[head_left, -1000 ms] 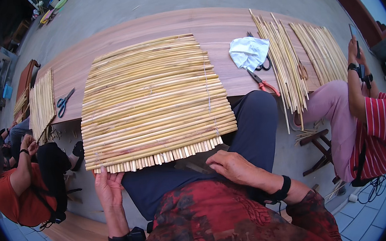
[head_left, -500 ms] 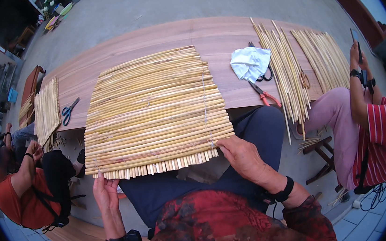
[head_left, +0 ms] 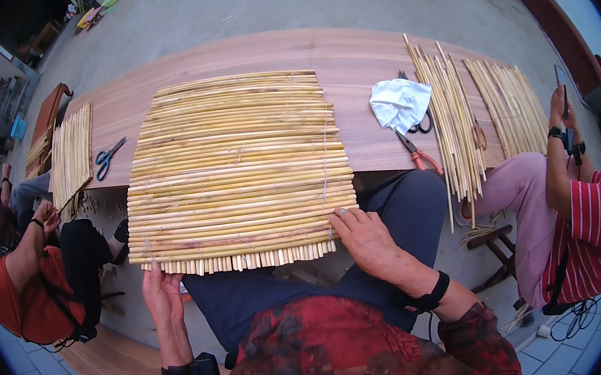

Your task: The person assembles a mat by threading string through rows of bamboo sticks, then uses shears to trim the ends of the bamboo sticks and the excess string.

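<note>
A mat of yellow reed stalks [head_left: 236, 168], bound with thin string, spans from the table top over my lap. Along its near edge, a row of short cut stalk ends hangs beneath the last long stalk. My left hand [head_left: 163, 293] grips the near left corner, thumb on the edge and the other fingers partly hidden under it. At the near right side, my right hand [head_left: 371, 242] is closed on the mat's edge, fingertips on top and the thumb out of sight.
On the wooden table [head_left: 345, 58] lie blue-handled scissors [head_left: 110, 159], a white cloth [head_left: 400, 106], red-handled pliers [head_left: 420, 154] and loose reed stalks [head_left: 451, 120]. Smaller reed mats [head_left: 508, 107] lie farther out. Seated people flank me, one in orange [head_left: 25, 289], one in striped red [head_left: 598, 229].
My right hand has shifted slightly left and up along the mat's right edge. The mat has turned a little and sits flatter. My left hand still holds its corner.
</note>
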The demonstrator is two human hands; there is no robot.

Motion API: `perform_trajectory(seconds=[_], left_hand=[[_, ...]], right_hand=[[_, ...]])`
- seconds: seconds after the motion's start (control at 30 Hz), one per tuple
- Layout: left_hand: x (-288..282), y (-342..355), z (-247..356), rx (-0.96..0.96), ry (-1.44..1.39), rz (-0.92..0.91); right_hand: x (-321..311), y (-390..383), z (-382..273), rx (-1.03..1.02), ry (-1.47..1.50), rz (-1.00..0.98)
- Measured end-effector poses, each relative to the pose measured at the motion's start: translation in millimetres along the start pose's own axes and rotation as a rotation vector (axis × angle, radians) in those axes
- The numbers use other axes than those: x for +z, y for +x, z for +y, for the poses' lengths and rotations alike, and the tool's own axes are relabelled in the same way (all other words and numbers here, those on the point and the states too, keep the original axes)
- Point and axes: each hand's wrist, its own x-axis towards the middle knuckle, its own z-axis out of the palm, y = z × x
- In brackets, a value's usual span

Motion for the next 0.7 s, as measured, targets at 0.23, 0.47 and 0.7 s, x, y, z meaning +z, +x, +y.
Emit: perform_trajectory(seconds=[0.23, 0.47, 0.7], left_hand=[[-3.5, 4.9, 3.6, -0.032, -0.052, 0.011], [-4.5, 5.4, 7.0, -0.043, -0.107, 0.035], [-5.3, -10.4, 31.6, -0.04, 0.729, 0.095]], right_hand=[[-15.4, -8.2, 6.4, -0.004, 0.083, -0.028], [-27.3, -2.4, 21.0, -0.068, -0.041, 0.194], [-48.2, 8.2, 30.2, -0.266, -0.001, 0.419]])
